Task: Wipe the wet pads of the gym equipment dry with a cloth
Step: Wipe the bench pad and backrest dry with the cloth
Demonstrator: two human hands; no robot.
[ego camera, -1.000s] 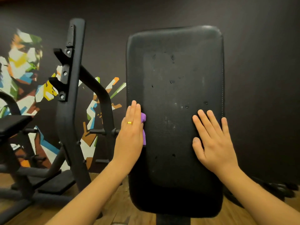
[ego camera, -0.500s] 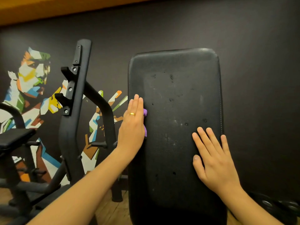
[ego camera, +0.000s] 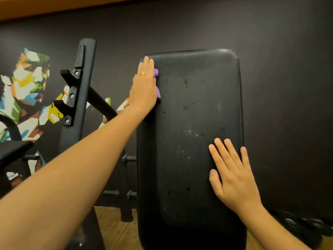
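bare forearms, no sleeves; gold ring (ego camera: 143, 73) on left hand (ego camera: 144, 91).

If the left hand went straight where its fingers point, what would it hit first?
Probably nothing. The left hand, on the purple cloth, nearly reaches the pad's top corner; beyond is only dark wall, seemingly farther back.

The left hand (ego camera: 144, 87) hides most of the purple cloth (ego camera: 156, 72); the pad (ego camera: 189, 141) runs off the lower edge, the mural (ego camera: 27, 78) off the left.

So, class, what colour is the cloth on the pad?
Purple: the cloth shows in the head view, under the left hand.
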